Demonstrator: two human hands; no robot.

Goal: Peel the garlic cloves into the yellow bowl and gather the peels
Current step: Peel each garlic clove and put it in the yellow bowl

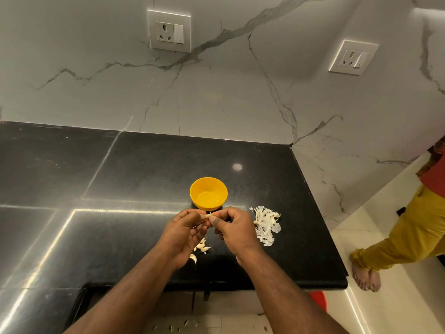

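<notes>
One garlic clove (208, 216) | pale, papery-tipped | pinched between both hands

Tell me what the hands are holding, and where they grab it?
A garlic clove, pinched between both hands: the left hand holds its left end, and the right hand pinches its right end.

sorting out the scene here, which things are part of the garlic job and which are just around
Job: clove pinched by left hand and right hand; yellow bowl; loose cloves; peel pile.

Around: two wall sockets; another person's legs; scraps on the floor.
</notes>
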